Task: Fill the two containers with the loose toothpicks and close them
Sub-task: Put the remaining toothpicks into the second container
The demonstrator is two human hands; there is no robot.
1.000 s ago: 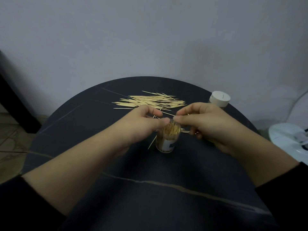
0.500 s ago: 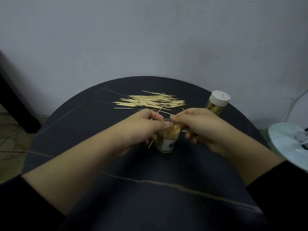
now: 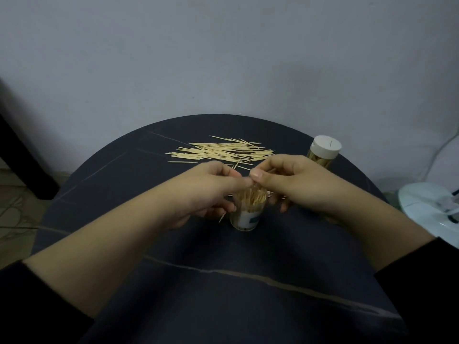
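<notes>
An open clear container (image 3: 246,218) with a white label stands mid-table, packed with upright toothpicks. My left hand (image 3: 206,192) and my right hand (image 3: 293,183) meet just above its mouth, fingertips pinched together on a few toothpicks; one toothpick pokes out below the left hand. A pile of loose toothpicks (image 3: 223,152) lies behind the hands. A second container (image 3: 323,151) with a white lid on stands at the back right, partly hidden by my right hand.
The round dark table (image 3: 223,281) has a pale streak across its near half. A white object (image 3: 432,212) sits off the table's right edge. A dark furniture leg (image 3: 22,155) stands at the left by the wall.
Both hands stay over the open container; the fingertips have drawn a little closer together above its mouth. The capped container shows more than one second ago.
</notes>
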